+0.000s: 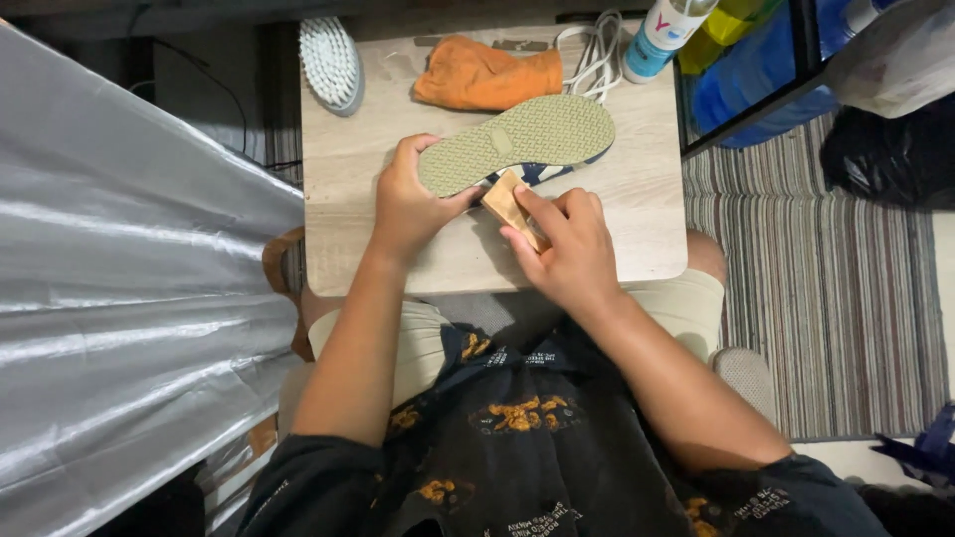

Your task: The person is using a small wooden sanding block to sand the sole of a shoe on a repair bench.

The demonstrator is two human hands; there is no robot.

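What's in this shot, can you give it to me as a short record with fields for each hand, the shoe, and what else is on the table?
left hand: grips the heel end of the shoe
right hand: holds a small tan block against the shoe's side
shoe: lies on its side, olive-green sole facing the camera, on the table
table: light wood, small, over the person's lap
brush: white bristles, far left corner
cloth: orange, crumpled behind the shoe
laces: white, beside the cloth
bottle: white with blue base, far right

My left hand [406, 204] grips the heel of an upturned olive-soled shoe [522, 139] on the pale wooden table [637, 199]. My right hand [567, 244] presses a small tan block [505, 202] against its side.
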